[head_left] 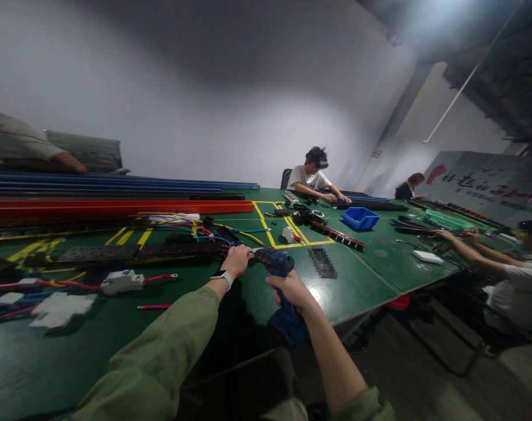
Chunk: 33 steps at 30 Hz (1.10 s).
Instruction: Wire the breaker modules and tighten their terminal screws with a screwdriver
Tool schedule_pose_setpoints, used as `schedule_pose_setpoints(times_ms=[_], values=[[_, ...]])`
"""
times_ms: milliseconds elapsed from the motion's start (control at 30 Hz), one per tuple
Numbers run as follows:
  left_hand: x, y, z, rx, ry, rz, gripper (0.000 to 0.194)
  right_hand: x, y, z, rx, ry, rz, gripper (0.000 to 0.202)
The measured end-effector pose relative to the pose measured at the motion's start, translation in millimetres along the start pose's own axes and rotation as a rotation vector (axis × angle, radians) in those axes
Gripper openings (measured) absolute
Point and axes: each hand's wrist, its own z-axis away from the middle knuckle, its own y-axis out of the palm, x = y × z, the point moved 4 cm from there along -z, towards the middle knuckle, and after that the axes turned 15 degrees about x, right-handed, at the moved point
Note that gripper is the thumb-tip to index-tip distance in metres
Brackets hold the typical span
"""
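Observation:
My right hand (295,290) is wrapped round the handle of a blue cordless drill (275,261), whose nose points left. My left hand (236,261), with a watch on its wrist, is closed at the right end of a long black socket strip (178,250). The drill's tip meets the left fingers there; what they pinch is hidden. Yellow and blue wires (222,237) rise behind that hand. To its left lie a white circuit breaker (123,282) with red cables, a short red cable (154,306) and a white block (62,310).
Red rails (116,211) and blue rails (116,184) lie along the back left. Right of the drill are a phone (322,263), a copper-coloured strip (338,235) and a blue bin (360,218). Co-workers sit around the green table (366,286), one person (518,286) at the right.

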Motion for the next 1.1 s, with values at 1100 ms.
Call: schedule_pose_setpoints(times_ms=[1100], values=[[0.3,0.3,-0.4,-0.022,0.007,0.039,0.026,0.8,2.6,46.7,-0.018,-0.103,0.044,0.026]])
